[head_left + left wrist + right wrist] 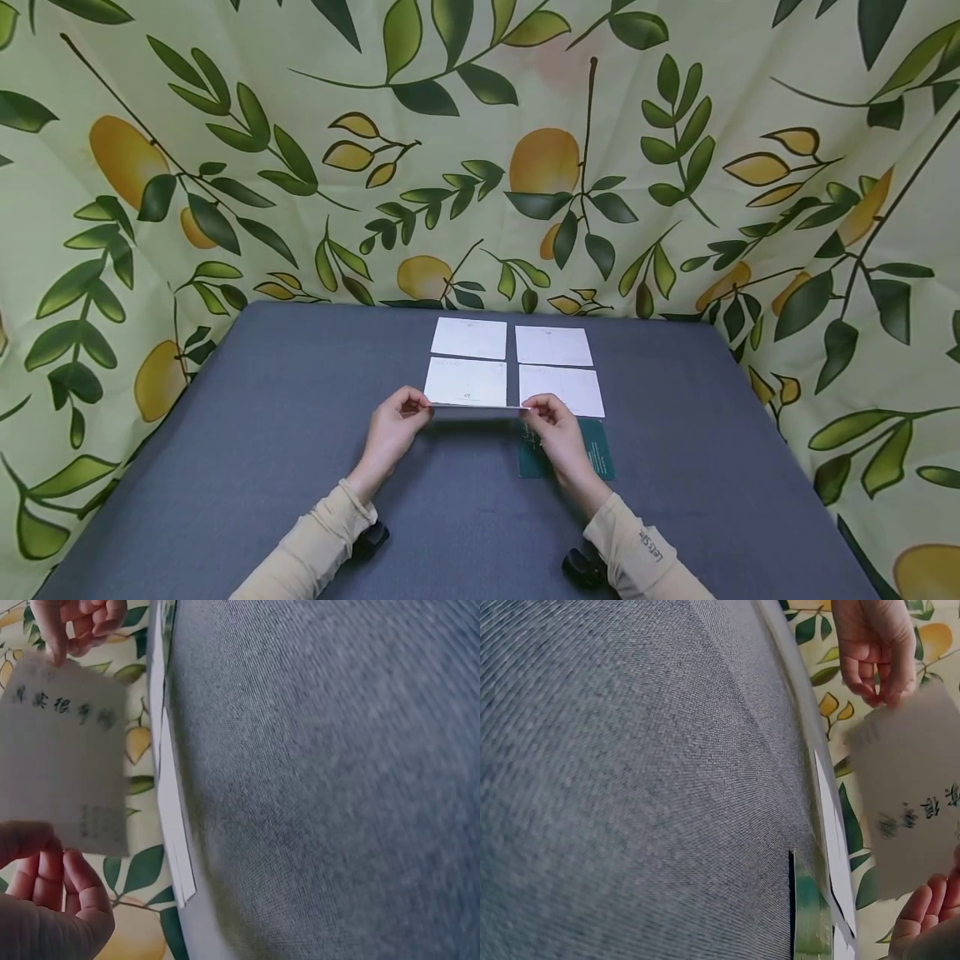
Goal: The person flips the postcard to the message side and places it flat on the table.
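My left hand (396, 429) and right hand (558, 442) pinch a thin white card (67, 772) by its opposite side edges. In the head view the card appears almost edge-on, raised in front of the laid-out cards. Dark handwritten-style characters and small print show on its near face in both wrist views. Two white cards (465, 381) (468, 337) lie flat in a left column, and two more (562, 390) (553, 345) in a right column. A dark green card (597, 450) with pale print lies below the right column, partly hidden by my right hand.
A grey-blue cloth (480, 533) covers the table. Behind it and along both sides hangs a curtain (465, 217) patterned with leaves and orange fruit. Black wrist devices (370, 540) sit at both sleeves.
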Tool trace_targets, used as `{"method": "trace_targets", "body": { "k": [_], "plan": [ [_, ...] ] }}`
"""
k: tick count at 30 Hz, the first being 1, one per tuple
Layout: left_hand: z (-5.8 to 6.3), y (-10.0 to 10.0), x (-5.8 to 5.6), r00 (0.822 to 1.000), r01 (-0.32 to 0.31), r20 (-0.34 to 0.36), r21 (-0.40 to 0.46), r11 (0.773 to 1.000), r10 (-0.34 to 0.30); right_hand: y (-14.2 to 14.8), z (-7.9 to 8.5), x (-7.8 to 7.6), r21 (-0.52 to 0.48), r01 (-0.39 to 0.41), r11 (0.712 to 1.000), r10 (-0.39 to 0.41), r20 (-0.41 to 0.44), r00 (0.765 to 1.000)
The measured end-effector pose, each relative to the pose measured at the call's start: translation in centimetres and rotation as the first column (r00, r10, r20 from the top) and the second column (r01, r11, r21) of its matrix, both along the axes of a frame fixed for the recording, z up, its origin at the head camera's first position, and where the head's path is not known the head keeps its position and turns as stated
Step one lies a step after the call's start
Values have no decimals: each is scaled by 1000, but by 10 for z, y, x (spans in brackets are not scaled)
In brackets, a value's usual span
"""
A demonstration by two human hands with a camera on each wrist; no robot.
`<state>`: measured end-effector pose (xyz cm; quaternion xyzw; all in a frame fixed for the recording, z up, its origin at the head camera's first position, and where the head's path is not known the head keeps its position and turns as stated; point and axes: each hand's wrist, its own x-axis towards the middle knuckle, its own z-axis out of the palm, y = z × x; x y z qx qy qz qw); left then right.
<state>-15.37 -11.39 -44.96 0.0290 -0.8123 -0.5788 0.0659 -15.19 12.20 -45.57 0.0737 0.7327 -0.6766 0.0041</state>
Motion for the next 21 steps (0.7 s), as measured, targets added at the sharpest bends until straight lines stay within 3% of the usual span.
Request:
{"method": "trace_targets", "body": {
  "k": [8, 16, 21],
  "plan": [
    [0, -7, 1, 1000, 2, -22, -36, 999, -3, -1, -1, -2, 9, 14, 1000, -15, 55, 998],
    [1, -10, 0, 999, -5, 37, 27, 1000, 4, 2, -1, -2, 26, 10, 1000, -12, 83, 997],
    [0, -11, 0, 1000, 10, 19, -75, 997, -9, 2, -5, 0, 108, -49, 993, 43, 55, 998]
  ]
}}
